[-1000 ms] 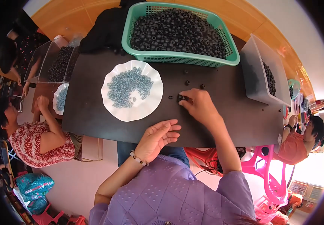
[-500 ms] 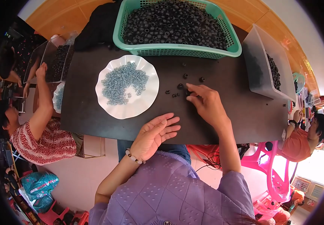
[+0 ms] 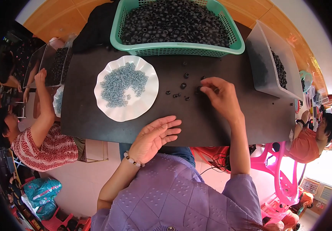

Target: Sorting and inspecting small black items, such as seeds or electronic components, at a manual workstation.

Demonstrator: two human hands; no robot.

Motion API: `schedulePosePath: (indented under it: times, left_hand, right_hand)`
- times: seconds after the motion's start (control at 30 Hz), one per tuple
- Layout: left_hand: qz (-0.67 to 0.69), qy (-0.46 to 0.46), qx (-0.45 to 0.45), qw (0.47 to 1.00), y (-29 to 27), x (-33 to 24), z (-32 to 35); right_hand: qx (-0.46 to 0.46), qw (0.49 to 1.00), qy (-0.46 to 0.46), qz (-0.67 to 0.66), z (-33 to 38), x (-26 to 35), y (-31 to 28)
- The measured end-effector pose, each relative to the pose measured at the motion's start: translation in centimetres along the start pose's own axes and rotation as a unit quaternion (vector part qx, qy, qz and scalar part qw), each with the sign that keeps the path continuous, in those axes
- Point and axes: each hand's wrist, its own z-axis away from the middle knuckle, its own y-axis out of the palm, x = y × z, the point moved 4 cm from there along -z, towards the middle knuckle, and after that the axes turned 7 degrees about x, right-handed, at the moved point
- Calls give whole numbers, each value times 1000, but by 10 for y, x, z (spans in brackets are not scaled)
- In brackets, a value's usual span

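Note:
My right hand (image 3: 224,99) is over the dark table, its thumb and index finger closed on a small black round part (image 3: 198,89), mostly covered by the fingertips. Several loose black ring-shaped parts (image 3: 183,85) lie just left of it. My left hand (image 3: 153,139) hovers near the table's front edge, palm turned inward, fingers stretched and holding nothing. Beyond it stands a white wavy-rimmed plate (image 3: 147,103) with a heap of small clear bluish pieces (image 3: 121,85), thinned out at its lower right.
A green plastic basket (image 3: 173,50) full of black parts stands at the far edge. To the right sits a clear bin (image 3: 266,82) with more black parts. Dark cloth (image 3: 96,30) lies at the back left. Co-workers (image 3: 44,142) sit at both sides; a pink stool (image 3: 279,173) is at right.
My right hand has shifted right, away from the loose black parts. Another small piece now shows among them. My left hand keeps its pose; the whole view has shifted slightly.

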Motion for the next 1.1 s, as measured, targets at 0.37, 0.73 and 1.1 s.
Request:
schedulePosePath:
  times: [0.37,0.73,1.1]
  left_hand:
    - [-2,8,12,1000,-3,0,-1]
    - [12,11,-24,1000,9,-7,10]
    - [-70,38,-8,997,20,-6,35]
  right_hand:
    - [18,980,-116,161,-24,20,39]
    - [113,905,55,-407,40,50,44]
    - [112,857,1,-503,71,75,71]
